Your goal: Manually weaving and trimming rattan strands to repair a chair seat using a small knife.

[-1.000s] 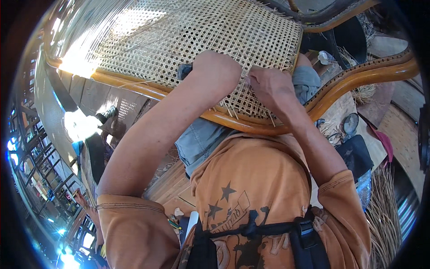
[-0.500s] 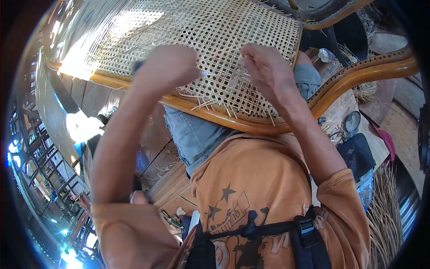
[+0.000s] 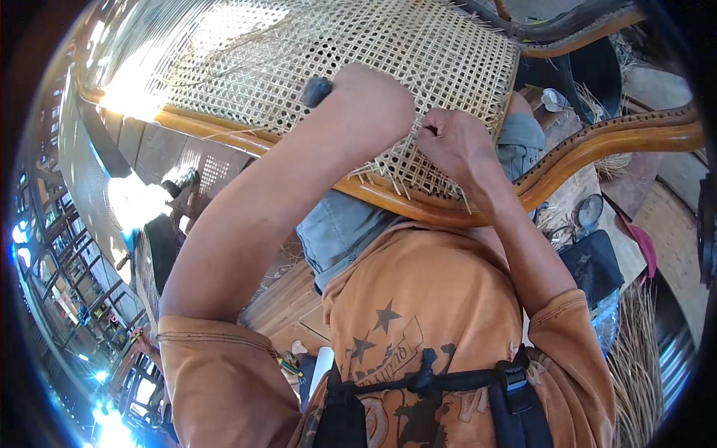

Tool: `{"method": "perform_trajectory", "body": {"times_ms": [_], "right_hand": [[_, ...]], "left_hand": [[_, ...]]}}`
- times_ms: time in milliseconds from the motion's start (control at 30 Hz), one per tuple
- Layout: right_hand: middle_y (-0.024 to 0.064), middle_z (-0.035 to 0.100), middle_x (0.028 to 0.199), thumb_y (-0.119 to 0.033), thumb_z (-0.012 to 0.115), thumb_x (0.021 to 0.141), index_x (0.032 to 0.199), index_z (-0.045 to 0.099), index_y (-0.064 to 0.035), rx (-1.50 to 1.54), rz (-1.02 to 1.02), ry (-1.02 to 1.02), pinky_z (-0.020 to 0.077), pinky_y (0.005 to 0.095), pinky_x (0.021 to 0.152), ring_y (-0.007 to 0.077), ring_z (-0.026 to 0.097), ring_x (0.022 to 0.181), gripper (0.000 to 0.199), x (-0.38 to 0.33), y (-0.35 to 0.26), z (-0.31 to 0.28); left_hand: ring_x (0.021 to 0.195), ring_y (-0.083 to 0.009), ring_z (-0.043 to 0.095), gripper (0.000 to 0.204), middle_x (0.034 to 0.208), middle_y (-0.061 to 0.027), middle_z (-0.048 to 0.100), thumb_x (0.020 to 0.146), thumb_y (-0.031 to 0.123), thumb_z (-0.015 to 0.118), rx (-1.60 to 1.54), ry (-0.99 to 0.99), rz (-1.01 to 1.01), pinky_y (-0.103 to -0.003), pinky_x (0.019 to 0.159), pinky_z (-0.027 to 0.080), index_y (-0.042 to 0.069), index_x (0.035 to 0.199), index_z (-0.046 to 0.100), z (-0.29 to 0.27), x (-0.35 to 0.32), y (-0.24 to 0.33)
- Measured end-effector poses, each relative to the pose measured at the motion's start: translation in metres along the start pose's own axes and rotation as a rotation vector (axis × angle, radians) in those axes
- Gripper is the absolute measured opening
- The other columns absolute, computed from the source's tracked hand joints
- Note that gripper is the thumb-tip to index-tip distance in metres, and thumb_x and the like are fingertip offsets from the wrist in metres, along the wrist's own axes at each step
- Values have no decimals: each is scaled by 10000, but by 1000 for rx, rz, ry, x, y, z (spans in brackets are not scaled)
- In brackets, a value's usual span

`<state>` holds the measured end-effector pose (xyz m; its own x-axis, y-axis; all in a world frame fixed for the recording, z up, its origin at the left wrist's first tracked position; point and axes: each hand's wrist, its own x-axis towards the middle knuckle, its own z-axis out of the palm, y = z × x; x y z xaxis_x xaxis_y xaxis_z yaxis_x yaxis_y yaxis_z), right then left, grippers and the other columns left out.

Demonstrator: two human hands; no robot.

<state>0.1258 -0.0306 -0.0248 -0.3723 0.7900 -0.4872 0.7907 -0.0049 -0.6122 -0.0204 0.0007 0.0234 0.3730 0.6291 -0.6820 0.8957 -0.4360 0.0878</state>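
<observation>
A woven cane panel (image 3: 358, 56) in an open lattice fills a curved, varnished wooden frame (image 3: 246, 140) across my lap. My left hand (image 3: 377, 101) is closed around an awl-like tool, whose dark rounded handle end (image 3: 318, 92) sticks out on the left; its tip is hidden. Close beside it on the right, my right hand (image 3: 457, 145) hovers over the panel with thumb and fingers pinched together. Whatever they hold is hidden. Loose cane ends (image 3: 385, 179) poke up along the near edge of the panel, below both hands.
At the right curves a wooden frame arm (image 3: 597, 153) with a row of holes. A black pouch (image 3: 592, 261), a round tin (image 3: 588, 211) and a bundle of cane strands (image 3: 638, 358) lie at the right. Wooden floorboards (image 3: 287, 306) show at lower left.
My left hand has swung right with the tool, closing the gap to my right hand. The right hand has dropped slightly nearer to me and stays pinched.
</observation>
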Motion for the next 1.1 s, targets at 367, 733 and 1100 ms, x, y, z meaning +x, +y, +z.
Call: {"method": "perform_trajectory", "body": {"times_ms": [367, 733, 1100], "right_hand": [[161, 658, 800, -199, 546, 804, 823, 670, -61, -425, -54, 62, 485, 445, 770, 345, 620, 825, 186, 4, -13, 11], [99, 575, 945, -74, 578, 736, 908, 609, -67, -360, -573, 222, 476, 374, 802, 289, 548, 920, 175, 6, 16, 15], [137, 572, 847, -170, 593, 832, 895, 603, -36, 90, -424, 193, 462, 378, 738, 319, 566, 829, 148, 14, 43, -15]], "left_hand": [[779, -287, 659, 179, 817, -124, 672, 723, 174, 603, -138, 51, -3, -401, 675, 525, 50, 816, 693, 20, -1, -5], [793, -316, 653, 318, 852, -163, 666, 743, 310, 576, -108, -96, -229, -404, 712, 523, 37, 868, 679, 11, -17, -26], [431, -142, 384, 538, 470, -50, 417, 782, 536, 573, -633, 272, -412, -345, 457, 352, 53, 548, 540, 49, -55, -55]]}}
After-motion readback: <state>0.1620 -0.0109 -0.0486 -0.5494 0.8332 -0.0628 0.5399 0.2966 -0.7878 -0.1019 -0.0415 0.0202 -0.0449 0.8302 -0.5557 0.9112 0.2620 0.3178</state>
